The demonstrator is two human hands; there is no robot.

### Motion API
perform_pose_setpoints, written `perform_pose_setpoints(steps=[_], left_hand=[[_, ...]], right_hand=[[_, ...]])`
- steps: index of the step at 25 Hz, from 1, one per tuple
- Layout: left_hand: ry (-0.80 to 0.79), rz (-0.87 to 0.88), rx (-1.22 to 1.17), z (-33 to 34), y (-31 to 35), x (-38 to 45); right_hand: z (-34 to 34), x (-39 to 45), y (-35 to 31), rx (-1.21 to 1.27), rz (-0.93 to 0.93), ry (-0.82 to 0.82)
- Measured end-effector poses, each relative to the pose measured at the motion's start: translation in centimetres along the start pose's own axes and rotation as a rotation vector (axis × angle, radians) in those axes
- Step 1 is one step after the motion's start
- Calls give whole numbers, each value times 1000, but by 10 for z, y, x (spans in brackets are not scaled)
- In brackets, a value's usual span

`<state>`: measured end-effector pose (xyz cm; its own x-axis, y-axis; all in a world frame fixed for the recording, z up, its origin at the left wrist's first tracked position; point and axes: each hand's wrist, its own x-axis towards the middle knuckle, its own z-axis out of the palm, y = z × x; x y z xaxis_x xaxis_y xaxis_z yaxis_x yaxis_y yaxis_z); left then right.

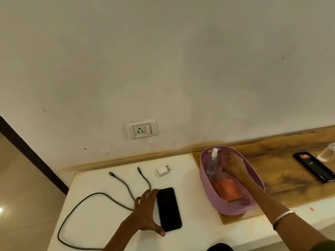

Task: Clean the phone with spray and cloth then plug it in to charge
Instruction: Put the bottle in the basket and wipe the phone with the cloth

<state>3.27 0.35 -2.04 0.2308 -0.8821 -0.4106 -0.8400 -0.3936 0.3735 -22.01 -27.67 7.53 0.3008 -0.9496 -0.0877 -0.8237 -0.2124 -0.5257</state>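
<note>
A black phone [169, 209] lies flat on the white table. My left hand [146, 212] rests against its left edge, fingers spread along the side. A clear spray bottle [212, 163] with a white nozzle leans inside a purple basket [210, 185]. An orange cloth [228, 190] lies in the basket's bottom. My right hand [234, 165] reaches into the basket just right of the bottle, fingers curled near it; whether it touches the bottle I cannot tell. A grey charging cable [87, 198] loops on the table, and a white charger adapter [163, 170] sits near the wall.
A wall socket with a switch [141, 129] sits above the table. A wooden board [282, 171] under the basket carries a second black phone [314, 166] and a clear glass [326, 153] at the far right. The table's left edge drops to the floor.
</note>
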Motion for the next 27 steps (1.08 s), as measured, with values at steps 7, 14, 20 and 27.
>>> perform_pose_setpoints(steps=[7,14,20,27], left_hand=[[14,5,-22,8,5,3],[33,-23,9,9,0,5],[19,-30,21,10,0,5],[8,-1,8,11,2,5]], right_hand=[[13,-23,30,-303,7,-268],[23,-31,29,-389,52,-282],[3,-39,30,-316,18,-190],[-52,-67,15,-19,-69,-42]])
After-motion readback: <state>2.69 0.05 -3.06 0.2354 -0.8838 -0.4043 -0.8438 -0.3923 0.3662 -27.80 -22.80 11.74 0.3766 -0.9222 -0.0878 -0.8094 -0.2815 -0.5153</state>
